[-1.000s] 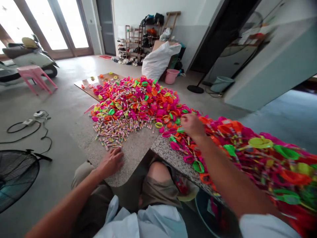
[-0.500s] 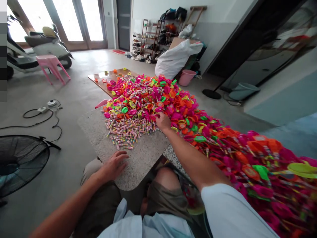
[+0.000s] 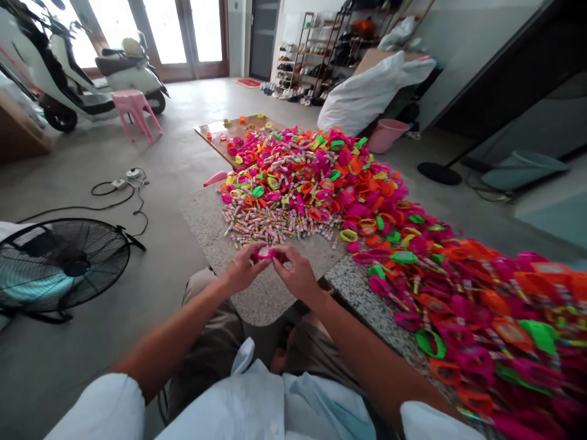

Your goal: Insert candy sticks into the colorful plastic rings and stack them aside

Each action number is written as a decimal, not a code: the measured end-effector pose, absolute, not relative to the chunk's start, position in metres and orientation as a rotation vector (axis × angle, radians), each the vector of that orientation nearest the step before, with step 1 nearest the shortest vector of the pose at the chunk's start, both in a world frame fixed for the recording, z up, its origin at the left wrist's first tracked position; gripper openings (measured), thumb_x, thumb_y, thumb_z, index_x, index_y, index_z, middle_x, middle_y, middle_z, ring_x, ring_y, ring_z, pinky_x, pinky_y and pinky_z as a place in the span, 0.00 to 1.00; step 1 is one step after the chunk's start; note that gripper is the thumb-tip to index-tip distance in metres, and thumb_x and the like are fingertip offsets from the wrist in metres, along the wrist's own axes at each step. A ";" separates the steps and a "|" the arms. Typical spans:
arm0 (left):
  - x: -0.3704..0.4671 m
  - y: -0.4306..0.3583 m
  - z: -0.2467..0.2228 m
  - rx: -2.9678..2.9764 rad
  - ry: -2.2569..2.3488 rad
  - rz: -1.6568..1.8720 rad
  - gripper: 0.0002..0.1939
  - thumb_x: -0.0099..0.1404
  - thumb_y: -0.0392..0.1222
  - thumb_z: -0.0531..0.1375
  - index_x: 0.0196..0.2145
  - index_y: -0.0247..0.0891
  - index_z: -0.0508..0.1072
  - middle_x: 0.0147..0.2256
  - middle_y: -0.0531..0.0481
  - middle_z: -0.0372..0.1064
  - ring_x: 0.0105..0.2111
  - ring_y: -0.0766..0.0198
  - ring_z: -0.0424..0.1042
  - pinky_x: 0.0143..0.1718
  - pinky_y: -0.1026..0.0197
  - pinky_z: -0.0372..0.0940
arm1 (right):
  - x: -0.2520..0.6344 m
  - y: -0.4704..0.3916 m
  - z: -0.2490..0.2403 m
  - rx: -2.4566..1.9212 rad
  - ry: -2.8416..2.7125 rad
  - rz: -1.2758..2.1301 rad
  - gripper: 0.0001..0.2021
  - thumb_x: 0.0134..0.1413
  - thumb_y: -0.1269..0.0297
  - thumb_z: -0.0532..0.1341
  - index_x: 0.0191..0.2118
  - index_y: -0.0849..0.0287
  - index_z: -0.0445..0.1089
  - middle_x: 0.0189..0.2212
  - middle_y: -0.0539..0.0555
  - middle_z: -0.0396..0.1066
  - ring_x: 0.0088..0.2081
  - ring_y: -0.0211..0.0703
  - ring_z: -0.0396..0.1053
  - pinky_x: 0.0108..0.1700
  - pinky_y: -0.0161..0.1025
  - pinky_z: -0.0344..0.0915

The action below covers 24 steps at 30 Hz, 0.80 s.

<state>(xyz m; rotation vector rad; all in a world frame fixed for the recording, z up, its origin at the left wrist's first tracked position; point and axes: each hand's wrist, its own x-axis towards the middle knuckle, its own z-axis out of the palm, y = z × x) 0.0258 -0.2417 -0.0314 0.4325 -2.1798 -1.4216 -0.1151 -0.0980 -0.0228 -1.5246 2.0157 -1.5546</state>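
A small pink watch-shaped item [image 3: 265, 252] is held between my two hands, above the near part of the speckled stone tabletop [image 3: 270, 299]. My left hand [image 3: 243, 267] pinches its left side, and my right hand [image 3: 294, 272] grips its right end with the fingertips. Just beyond my hands lies a spread of small patterned tubes [image 3: 263, 225]. Behind them rises a large heap of pink, orange, green and yellow watch-shaped pieces [image 3: 316, 165], which stretches along the right side towards me.
On the left floor stand a black fan [image 3: 76, 266], a power strip with cables [image 3: 119, 183], a pink stool [image 3: 132, 110] and a scooter [image 3: 114, 67]. A white sack [image 3: 362, 98] and pink bucket [image 3: 387, 135] stand behind the heap.
My right hand has come back from the heap with the pink item. My left hand has risen off the tabletop and now holds it too. The view has turned left.
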 end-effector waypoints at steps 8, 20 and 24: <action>0.070 -0.249 -0.035 0.572 -2.110 -1.931 0.25 0.63 0.61 0.69 0.44 0.37 0.73 0.28 0.56 0.66 0.26 0.70 0.62 0.27 0.67 0.59 | -0.115 -0.103 -0.037 -1.567 1.804 -1.387 0.16 0.64 0.62 0.64 0.57 0.52 0.74 0.50 0.56 0.79 0.41 0.43 0.79 0.48 0.43 0.76; 0.085 -0.255 -0.035 0.779 -1.725 -2.137 0.28 0.62 0.67 0.68 0.31 0.36 0.72 0.27 0.54 0.66 0.26 0.70 0.64 0.30 0.65 0.63 | -0.125 -0.145 -0.074 -1.507 2.421 -0.657 0.11 0.67 0.63 0.60 0.48 0.58 0.77 0.55 0.63 0.72 0.48 0.50 0.74 0.50 0.41 0.68; 0.084 -0.255 -0.030 0.809 -1.471 -2.273 0.34 0.60 0.73 0.65 0.33 0.34 0.75 0.25 0.55 0.61 0.23 0.70 0.60 0.28 0.65 0.63 | -0.114 -0.147 -0.075 -1.396 2.395 -0.787 0.07 0.62 0.66 0.62 0.43 0.58 0.77 0.53 0.64 0.72 0.47 0.50 0.74 0.50 0.41 0.67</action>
